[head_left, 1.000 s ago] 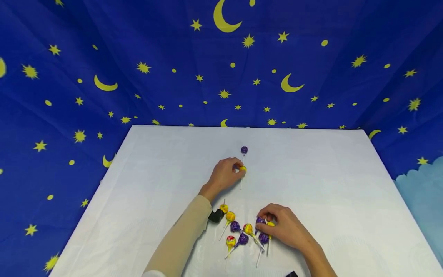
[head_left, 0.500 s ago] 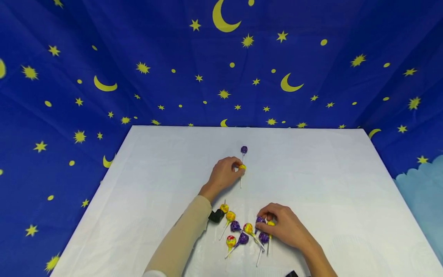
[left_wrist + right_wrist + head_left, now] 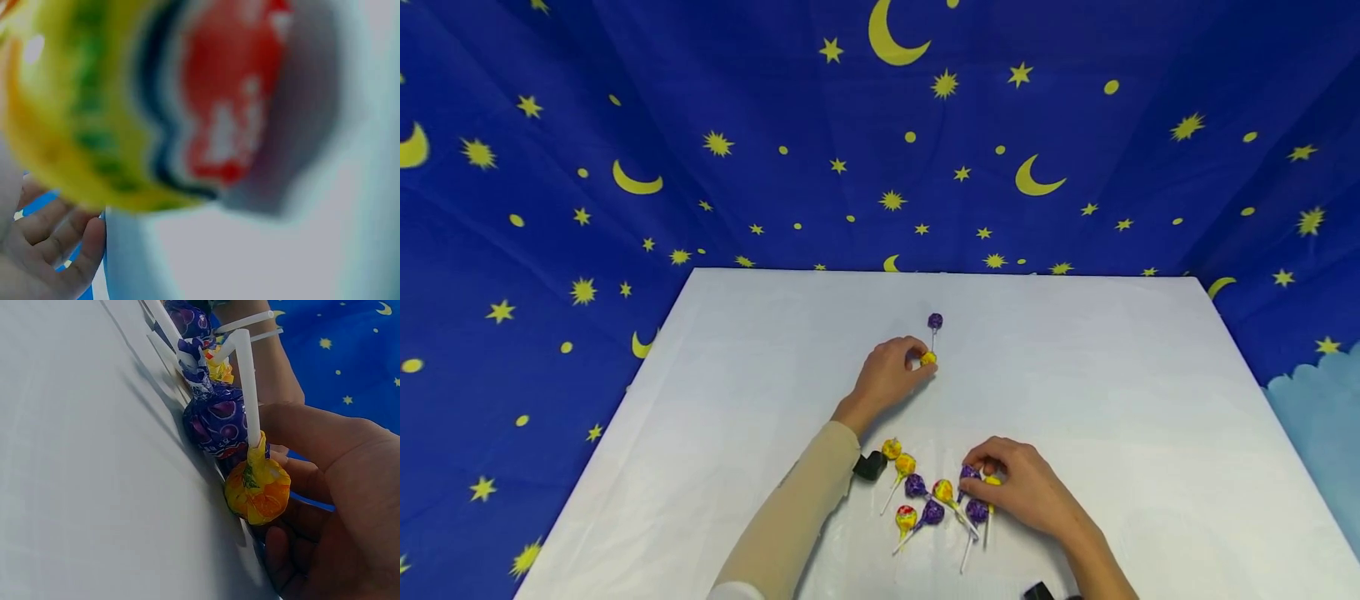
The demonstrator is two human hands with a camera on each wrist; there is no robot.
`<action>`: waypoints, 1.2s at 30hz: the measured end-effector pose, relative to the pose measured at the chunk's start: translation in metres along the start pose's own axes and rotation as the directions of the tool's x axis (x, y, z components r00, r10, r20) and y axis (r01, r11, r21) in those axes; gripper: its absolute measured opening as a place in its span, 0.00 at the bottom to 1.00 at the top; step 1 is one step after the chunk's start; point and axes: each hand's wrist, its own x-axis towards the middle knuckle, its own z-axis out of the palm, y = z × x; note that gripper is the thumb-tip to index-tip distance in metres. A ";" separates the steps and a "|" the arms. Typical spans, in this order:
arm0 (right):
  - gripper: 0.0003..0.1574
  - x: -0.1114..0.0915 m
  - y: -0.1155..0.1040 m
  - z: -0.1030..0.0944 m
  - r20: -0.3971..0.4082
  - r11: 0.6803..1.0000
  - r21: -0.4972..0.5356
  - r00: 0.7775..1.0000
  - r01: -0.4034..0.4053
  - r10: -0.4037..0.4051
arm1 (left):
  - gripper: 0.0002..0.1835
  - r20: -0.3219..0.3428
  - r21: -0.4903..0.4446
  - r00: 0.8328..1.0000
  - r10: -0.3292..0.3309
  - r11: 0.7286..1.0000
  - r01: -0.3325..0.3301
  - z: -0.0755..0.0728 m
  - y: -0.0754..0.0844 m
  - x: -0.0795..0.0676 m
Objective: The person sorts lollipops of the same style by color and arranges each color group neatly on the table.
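Near the table's far middle, my left hand (image 3: 887, 377) pinches a yellow-wrapped lollipop (image 3: 928, 358) between thumb and forefinger. Just beyond it lies a purple-wrapped lollipop (image 3: 935, 321), its stick pointing back toward that hand. My right hand (image 3: 1026, 487) holds another purple lollipop (image 3: 970, 473) with its fingertips at the right side of a loose group. A yellow lollipop (image 3: 257, 490) sits close against the right hand, partly covered by it in the head view. Very near the left wrist camera looms a blurred yellow and red lollipop (image 3: 112, 112); left fingers (image 3: 56, 231) show behind.
Several yellow and purple lollipops, one a yellow-red lollipop (image 3: 906, 518), lie with crossing sticks between the arms on the white table (image 3: 1112, 375). Black wrist cameras ride low over the table; the left camera (image 3: 871, 466) is beside the group. A blue star-patterned cloth (image 3: 820, 108) hangs behind.
My left hand has shifted the yellow lollipop slightly toward the far purple one; its stick, seen below the hand before, no longer shows. The right hand stays put. The head view tilts slightly.
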 end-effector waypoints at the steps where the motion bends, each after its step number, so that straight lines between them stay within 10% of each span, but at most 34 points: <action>1: 0.15 0.000 0.000 0.000 0.001 1.000 -0.003 1.000 0.001 -0.001 | 0.17 0.001 0.002 1.000 -0.005 1.000 0.005 -0.001 0.000 0.000; 36: 0.14 0.000 -0.001 0.004 -0.027 0.999 -0.034 1.000 0.010 -0.011 | 0.20 0.088 -0.198 0.995 -0.053 0.978 0.070 -0.024 -0.017 -0.045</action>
